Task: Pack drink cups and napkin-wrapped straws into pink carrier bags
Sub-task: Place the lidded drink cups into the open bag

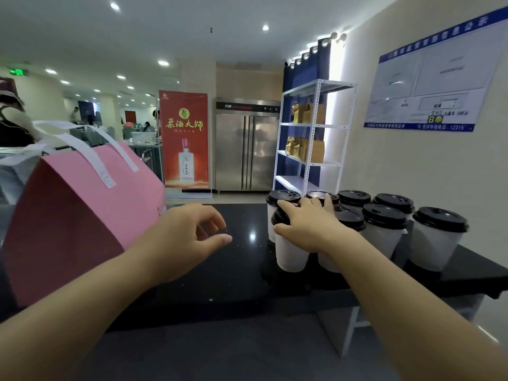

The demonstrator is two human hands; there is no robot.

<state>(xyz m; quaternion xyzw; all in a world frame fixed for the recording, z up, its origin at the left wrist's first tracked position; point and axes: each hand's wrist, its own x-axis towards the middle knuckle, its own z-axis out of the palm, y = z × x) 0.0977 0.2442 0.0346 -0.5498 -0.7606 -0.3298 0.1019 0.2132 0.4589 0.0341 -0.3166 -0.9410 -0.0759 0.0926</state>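
Cup (291, 254) at front-left corner of the cluster, tilted, black lid leaning toward the bag side; base touching or just off the counter (242, 265), cannot tell which. Gripped by right hand (305, 224): thumb along the white wall, fingers curled over the lid rim. Judged a lift-out grip, taken on the nearest cup to avoid reaching across the rest. Other cups (384, 229) upright, lidded, packed close, several touching.

Left hand (189, 232) above bare counter between bag and cluster, fingers loosely curled, thumb near the fingertips, holding nothing. Judged ready to steady the cup or to part the bag.

Pink carrier bag (77, 215) upright at the left end of the counter, white handles (82, 149) raised above its mouth; contents not visible. No napkin-wrapped straws in view.

Clearances:
- Open dark counter between cluster and bag, along the likely transfer path.
- Near edge of counter just below both forearms.
- Right end of counter close beside outermost cup (437, 243).
- Neighbouring lids touching or just beside the gripped cup: risk of a knock on withdrawal, so calls for a rise before any sideways travel.
- Handles standing over the bag mouth: probable snag point on entry.
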